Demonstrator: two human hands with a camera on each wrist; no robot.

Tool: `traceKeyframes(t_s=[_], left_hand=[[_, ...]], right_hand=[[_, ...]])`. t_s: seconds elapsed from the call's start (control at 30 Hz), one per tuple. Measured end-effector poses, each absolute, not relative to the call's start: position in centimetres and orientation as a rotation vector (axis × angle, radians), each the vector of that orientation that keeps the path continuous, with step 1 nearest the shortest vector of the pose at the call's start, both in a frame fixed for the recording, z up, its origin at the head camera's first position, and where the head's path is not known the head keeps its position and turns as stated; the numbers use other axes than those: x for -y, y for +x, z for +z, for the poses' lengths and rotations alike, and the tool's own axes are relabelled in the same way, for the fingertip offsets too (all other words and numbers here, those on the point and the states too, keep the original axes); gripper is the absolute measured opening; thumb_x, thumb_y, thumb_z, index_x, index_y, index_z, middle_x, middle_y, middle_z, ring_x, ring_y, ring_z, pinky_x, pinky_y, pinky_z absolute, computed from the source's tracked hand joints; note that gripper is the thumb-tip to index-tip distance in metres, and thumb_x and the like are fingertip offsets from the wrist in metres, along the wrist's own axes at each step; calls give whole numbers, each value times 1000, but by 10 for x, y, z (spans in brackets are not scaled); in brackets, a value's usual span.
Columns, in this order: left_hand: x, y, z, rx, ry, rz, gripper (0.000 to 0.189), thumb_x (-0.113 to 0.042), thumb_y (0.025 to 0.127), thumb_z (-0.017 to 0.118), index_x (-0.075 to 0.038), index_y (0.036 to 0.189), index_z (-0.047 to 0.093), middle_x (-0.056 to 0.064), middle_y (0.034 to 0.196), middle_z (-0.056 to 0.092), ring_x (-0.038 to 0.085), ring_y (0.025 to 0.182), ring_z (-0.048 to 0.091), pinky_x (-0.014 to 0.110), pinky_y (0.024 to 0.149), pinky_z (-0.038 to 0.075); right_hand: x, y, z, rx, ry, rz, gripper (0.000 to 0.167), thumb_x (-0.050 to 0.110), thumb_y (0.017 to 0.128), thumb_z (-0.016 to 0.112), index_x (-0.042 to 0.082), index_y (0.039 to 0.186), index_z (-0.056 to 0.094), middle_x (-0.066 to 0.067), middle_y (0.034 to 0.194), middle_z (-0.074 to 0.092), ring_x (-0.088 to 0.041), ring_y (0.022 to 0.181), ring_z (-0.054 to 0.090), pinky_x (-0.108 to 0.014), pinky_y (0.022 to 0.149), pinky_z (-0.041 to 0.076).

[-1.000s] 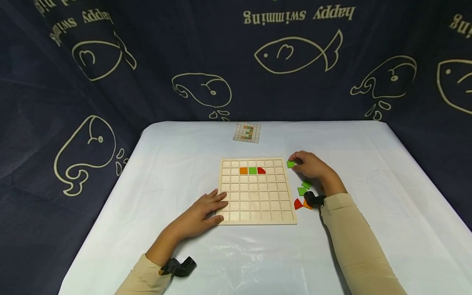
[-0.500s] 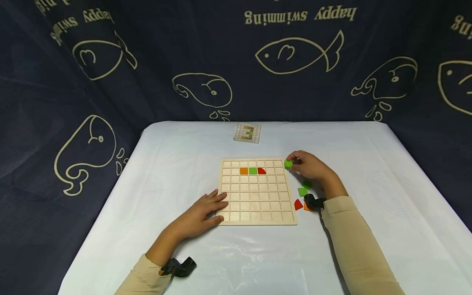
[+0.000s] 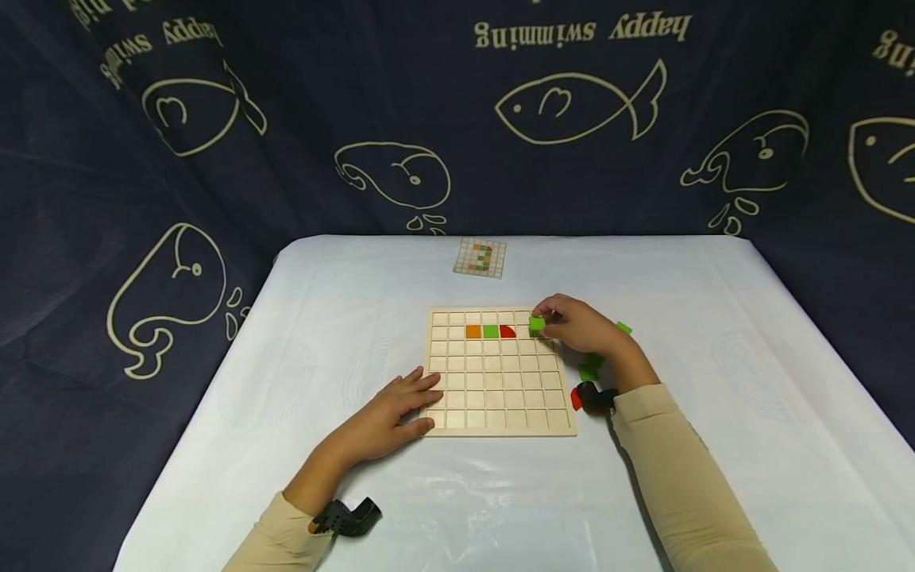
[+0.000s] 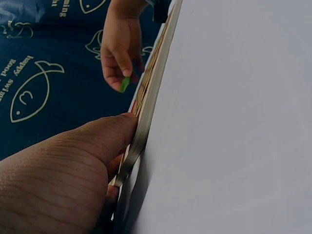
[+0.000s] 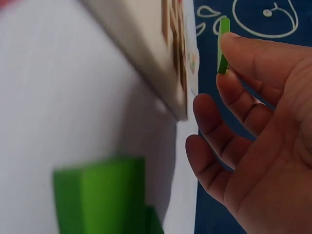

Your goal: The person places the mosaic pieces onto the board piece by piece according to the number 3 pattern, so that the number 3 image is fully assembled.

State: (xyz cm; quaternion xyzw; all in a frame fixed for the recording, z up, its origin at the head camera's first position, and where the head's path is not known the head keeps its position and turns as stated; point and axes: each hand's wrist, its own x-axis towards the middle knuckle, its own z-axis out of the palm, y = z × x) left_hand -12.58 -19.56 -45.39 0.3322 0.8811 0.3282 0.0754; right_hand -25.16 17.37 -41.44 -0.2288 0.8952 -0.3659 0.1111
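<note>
My right hand (image 3: 582,327) pinches a green square tile (image 3: 537,324) between thumb and fingertips, over the upper right of the wooden grid board (image 3: 493,397). In the right wrist view the same green tile (image 5: 224,46) stands on edge in the pinch, and the other fingers are loosely bent. My left hand (image 3: 389,417) rests with spread fingers on the board's left side, near its front corner. In the second row from the back lie an orange square tile (image 3: 473,331), a green square tile (image 3: 490,331) and a red quarter-circle tile (image 3: 507,331).
Right of the board, loose green tiles (image 3: 588,372) and a red tile (image 3: 575,399) lie partly under the right wrist's camera. Another green tile (image 3: 624,326) shows behind the forearm. A small pattern card (image 3: 480,257) lies behind the board on the white-covered table (image 3: 357,278).
My right hand has moved left with the green tile, from beside the board's right edge to over its upper right cells. My left hand has stayed put.
</note>
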Motion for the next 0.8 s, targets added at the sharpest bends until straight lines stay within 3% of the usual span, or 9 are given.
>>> traceKeyframes(t_s=[0.27,0.53,0.8], left_hand=[[195,-126,-455,-2649,988,970,51,-29,98,65,-6,142,55,4,157,37,30,149,19,57,118,14],[195,-126,-455,-2652,1007,975,50,-28,98,65,-5,141,56,6,156,38,33,148,20,59,117,15],[195,-125,-452,-2646,1009,975,50,-29,99,64,-5,142,55,6,156,38,32,149,19,58,117,14]], right_hand=[[-157,-245,-407,-2547,-721,-1074,25,5,98,60,3,123,60,-13,119,57,-30,106,54,-45,88,47],[-142,-246,-411,-2507,-748,-1012,24,6,95,62,5,119,63,-9,112,58,-24,93,49,-39,82,43],[-132,-244,-413,-2525,-775,-905,23,8,96,64,7,119,63,-8,116,59,-25,100,53,-43,90,45]])
